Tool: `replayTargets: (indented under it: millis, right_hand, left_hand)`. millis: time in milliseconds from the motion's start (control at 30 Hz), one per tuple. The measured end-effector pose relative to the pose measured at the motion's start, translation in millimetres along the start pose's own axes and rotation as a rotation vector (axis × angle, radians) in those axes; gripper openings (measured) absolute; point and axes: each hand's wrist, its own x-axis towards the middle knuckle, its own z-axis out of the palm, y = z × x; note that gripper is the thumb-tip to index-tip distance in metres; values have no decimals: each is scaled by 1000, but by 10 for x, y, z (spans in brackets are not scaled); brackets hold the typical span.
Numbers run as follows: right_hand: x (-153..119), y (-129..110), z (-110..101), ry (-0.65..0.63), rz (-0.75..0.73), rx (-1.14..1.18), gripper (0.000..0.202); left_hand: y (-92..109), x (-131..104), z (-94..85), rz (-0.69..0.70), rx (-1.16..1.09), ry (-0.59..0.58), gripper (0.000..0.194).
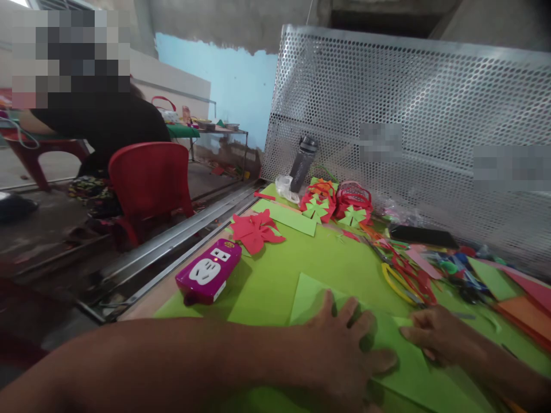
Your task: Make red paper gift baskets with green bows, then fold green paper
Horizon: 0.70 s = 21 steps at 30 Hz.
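Note:
My left hand lies flat with fingers spread, pressing on a light green sheet of paper. Close by on the right, my right hand is closed, with thumb and bent fingers pinching the sheet's edge; the inside of its grip is hidden. Beyond my right hand lie yellow-handled scissors and red-handled scissors. Red paper petals are stacked near a purple power strip on the left. A light green paper strip lies farther back.
Two red paper baskets with green bows stand at the back, near a dark water bottle. A black phone and coloured paper are on the right. Perforated metal panel behind; a person sits on a red chair.

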Motion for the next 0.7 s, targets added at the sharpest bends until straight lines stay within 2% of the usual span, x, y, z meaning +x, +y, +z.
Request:
replayTargets:
  millis: [200,333,500,700]
  right_hand:
    - [10,14,15,38,46,19,45]
    - [13,15,2,-3,45,17,44]
    - [2,-18,5,41,77,-4,44]
    - [20,-1,32,57,69,-10,43]
  left_hand:
    - [35,-10,-56,-17,25,-44,66]
    - [53,-5,-29,-15,38,3,66]
    - [59,11,18,-35,113,21,50]
    - [62,9,45,-39,128,43,44]
